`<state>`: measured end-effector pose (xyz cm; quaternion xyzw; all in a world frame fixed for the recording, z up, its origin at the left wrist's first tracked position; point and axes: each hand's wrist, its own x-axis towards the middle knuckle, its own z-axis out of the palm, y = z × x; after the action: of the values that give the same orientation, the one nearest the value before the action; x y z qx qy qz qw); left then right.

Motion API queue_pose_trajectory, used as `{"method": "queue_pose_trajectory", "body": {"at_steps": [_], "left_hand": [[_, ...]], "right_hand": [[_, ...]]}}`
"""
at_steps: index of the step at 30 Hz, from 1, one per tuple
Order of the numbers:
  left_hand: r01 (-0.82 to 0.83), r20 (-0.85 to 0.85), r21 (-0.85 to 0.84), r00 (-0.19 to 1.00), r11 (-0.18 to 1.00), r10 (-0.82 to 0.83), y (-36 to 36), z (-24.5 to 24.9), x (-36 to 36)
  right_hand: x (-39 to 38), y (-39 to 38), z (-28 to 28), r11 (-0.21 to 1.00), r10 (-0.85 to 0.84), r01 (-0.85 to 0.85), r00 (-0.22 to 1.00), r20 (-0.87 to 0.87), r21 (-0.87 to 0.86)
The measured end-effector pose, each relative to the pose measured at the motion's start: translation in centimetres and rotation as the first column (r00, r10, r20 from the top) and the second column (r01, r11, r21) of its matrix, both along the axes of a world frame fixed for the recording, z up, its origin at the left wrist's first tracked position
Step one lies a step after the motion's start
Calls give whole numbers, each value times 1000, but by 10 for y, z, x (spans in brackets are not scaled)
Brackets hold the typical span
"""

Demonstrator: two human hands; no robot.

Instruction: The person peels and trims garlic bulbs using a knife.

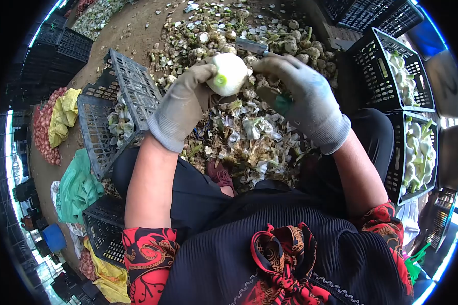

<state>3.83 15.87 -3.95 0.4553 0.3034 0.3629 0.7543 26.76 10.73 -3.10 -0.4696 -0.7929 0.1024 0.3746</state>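
Observation:
My left hand (188,96), in a grey-coated work glove, is closed around a peeled white onion (229,74). A bright green cut spot on the onion faces me. Close on its right is my right hand (300,94), gloved the same way, with curled fingers around a knife. The knife's blade (251,46) points up and left beyond the onion; the fingers mostly hide the handle. A bit of green (283,104) shows at the right palm. Below the hands lies a heap of peeled skins and trimmings (259,129).
Unpeeled bulbs (315,51) are piled ahead. Stacked black crates (392,81) on the right hold white bulbs with green stems (420,152). A tilted grey crate (137,86) stands on the left, near a green bag (79,188) and a net sack of reddish bulbs (47,129).

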Motion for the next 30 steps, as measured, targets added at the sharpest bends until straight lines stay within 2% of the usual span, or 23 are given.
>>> {"method": "queue_pose_trajectory", "body": {"at_steps": [2,4,5,7,10,12,15,16,18,21,23,24,26,28,30], "left_hand": [[33,-83,60,996,998,-28,2,-2,6],[109,-172,143,982,984,-83,3,-10,6],[57,-213,146,977,988,-25,3,-16,6],[71,-214,135,976,988,-41,-2,-6,7],[49,-227,119,974,992,-21,-7,3,12],[65,-266,134,964,989,-27,-7,-2,9],[-117,-32,-113,993,987,114,-10,0,21],[-106,21,-129,994,986,110,-9,-2,22],[-86,129,-159,986,984,107,-5,-5,21],[-88,98,-110,990,990,99,-4,-1,17],[-102,86,-75,990,992,109,-4,0,19],[-44,124,-67,991,997,52,-4,0,19],[72,199,-47,978,996,-61,-4,-2,18],[20,220,-107,976,994,4,-8,-1,25],[-29,216,-117,975,993,54,-9,-1,26]], "right_hand": [[-3,-1,5,997,44,-41,998,-41,69],[-5,-1,-3,995,21,-25,999,48,92],[-5,0,-4,993,16,-24,998,69,114],[-3,2,-4,987,6,-24,994,113,159],[-5,-1,0,997,-8,-3,989,147,78],[-5,-3,7,1000,-5,7,973,229,-6],[-10,-8,8,994,78,-55,957,279,-90],[-12,-9,7,990,119,-92,952,282,-110],[-13,-8,0,997,82,-82,980,182,-6],[-9,-2,0,998,32,-32,999,-5,62],[-11,0,2,991,11,-4,999,-50,132],[-12,0,2,986,-1,13,997,-75,164],[-14,1,-1,980,-18,18,1000,1,199],[-15,3,-2,964,-38,17,997,72,264],[-15,5,-1,969,-42,25,997,68,244]]}}
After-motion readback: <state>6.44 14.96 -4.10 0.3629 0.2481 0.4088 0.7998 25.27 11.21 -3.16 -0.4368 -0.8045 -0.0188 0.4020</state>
